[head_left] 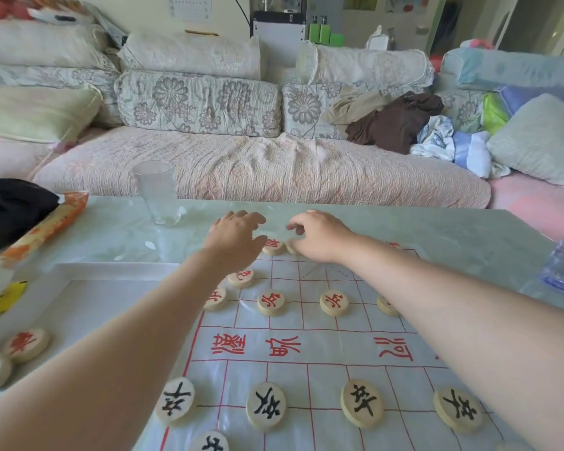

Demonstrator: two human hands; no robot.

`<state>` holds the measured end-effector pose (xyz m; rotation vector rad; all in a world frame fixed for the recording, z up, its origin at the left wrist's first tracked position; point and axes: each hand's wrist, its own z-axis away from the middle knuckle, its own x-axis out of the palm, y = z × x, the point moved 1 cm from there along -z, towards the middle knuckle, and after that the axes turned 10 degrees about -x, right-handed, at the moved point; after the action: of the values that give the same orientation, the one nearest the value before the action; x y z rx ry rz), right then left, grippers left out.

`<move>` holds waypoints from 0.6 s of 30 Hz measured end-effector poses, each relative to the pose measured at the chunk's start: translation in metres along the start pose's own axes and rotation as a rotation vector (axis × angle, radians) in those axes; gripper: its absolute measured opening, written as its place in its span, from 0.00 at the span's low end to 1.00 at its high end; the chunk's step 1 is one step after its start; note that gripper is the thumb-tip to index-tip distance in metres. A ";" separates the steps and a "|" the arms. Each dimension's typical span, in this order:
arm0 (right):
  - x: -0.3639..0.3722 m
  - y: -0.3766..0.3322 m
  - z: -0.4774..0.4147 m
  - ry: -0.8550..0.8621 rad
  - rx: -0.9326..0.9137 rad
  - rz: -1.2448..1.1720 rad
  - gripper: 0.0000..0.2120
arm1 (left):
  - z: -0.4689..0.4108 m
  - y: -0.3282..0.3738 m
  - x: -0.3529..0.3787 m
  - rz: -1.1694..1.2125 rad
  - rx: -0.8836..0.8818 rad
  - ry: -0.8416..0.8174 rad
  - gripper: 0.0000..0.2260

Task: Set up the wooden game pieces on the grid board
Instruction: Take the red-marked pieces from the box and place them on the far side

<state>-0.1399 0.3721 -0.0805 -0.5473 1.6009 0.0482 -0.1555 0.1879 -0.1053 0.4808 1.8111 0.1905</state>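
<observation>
The round pale wooden game pieces lie on the thin white grid board with red lines (306,320), which fills the lower centre and right of the frame. A row of black-lettered wooden discs (266,405) sits near the bottom, and a row of red-lettered wooden discs (271,302) crosses the middle. One red-lettered disc at the board's far edge (273,246) lies between the two hands. Two spare red-lettered discs (25,345) lie off the board at the lower left.

The left hand (236,236) reaches over the far row with fingers spread and loose; no piece is seen in its grip. The right hand (319,234) has fingers curled downward just beside that far disc; whether its grip holds a piece cannot be told, since the fingertips hide it.

Risks, as judged: both forearms pass low over the placed rows, so a dropped wrist or sleeve-level sweep could knock the red discs off their intersections. The board looks like a light sheet, so dragging a piece might shift or wrinkle it. The clear drinking glass (157,193) stands on the pale glossy counter (437,229) near the left hand, and a sideways reach could tip it.
</observation>
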 end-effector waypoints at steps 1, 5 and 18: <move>0.003 -0.017 -0.002 -0.005 -0.025 -0.028 0.18 | 0.008 -0.012 -0.010 0.011 -0.036 0.005 0.16; 0.025 -0.093 -0.010 -0.034 -0.132 -0.117 0.15 | 0.045 -0.069 -0.050 -0.017 -0.140 -0.005 0.13; 0.093 -0.291 -0.007 -0.289 -0.394 -0.038 0.26 | 0.158 -0.216 -0.158 -0.246 -0.520 -0.072 0.12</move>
<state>-0.0384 0.0840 -0.0837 -0.8346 1.3014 0.4033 -0.0190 -0.0912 -0.0922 -0.1013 1.6515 0.4514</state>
